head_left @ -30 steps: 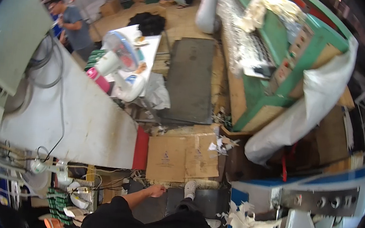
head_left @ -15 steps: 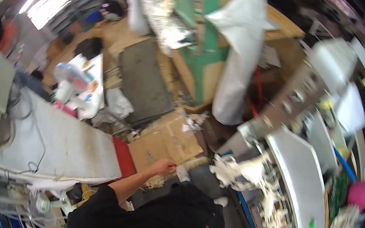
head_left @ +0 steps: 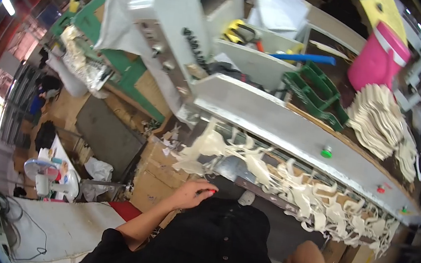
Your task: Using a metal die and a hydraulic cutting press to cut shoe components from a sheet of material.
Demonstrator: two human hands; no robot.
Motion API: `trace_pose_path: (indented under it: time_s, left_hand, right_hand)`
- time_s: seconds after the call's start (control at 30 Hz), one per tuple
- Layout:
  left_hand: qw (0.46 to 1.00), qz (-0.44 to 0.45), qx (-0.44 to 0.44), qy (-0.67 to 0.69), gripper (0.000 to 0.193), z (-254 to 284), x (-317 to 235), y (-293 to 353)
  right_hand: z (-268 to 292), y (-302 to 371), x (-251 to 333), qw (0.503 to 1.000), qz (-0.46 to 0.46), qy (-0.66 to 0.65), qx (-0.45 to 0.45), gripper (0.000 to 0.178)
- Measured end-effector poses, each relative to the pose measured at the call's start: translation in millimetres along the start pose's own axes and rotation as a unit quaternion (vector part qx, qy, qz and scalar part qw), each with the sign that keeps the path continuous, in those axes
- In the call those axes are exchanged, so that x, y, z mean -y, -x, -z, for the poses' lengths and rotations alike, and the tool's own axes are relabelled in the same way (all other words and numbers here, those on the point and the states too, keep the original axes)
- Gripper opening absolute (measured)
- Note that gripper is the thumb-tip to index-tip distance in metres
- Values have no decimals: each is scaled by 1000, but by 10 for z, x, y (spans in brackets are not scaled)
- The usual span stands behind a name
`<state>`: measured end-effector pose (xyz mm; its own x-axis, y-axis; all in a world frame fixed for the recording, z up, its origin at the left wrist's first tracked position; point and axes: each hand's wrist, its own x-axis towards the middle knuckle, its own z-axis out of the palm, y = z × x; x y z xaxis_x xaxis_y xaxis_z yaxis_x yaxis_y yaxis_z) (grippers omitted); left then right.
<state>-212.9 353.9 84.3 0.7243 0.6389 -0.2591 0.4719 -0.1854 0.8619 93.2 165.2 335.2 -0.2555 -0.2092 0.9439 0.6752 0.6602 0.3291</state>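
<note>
My left hand is in front of my body, its fingers closed round a small red object. Most of that object is hidden, so its kind is unclear. At the lower right, my right hand hangs near my side, blurred, its fingers hard to make out. In front of me stands a long grey machine front with green and red buttons. Along its lower edge hang many cream-coloured, irregular, curled pieces. Both hands are apart from them.
On the machine top are a green plastic basket, a pink jug, a blue-handled tool and stacked cream pieces. Flattened cardboard lies on the floor. At left are a white table and a small fan.
My view has turned right toward the machine, which now fills the upper right. My left hand still grips the small red object. More of my right forearm and hand shows.
</note>
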Motion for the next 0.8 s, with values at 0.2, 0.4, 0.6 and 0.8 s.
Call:
trace_pose_path:
  time_s: [0.2,0.4,0.6,0.8]
  left_hand:
    - [962,-231,-147,-1,21,-290,-1270,-772]
    - [945,-266,-190,-7,23,-501,-1552,-944]
    - [961,-167,-183,121,23,-616,-1674,-952]
    - [919,-333,-204,-52,21,-408,-1618,-1000]
  right_hand:
    - [-333,1561,-80,576,-779,-247,-16,39]
    - [-584,2079,-58,519,-796,-307,43,39]
    - [-412,2214,-79,552,-781,-291,-1,29]
    - [-480,2121,-109,454,-771,-432,-117,29]
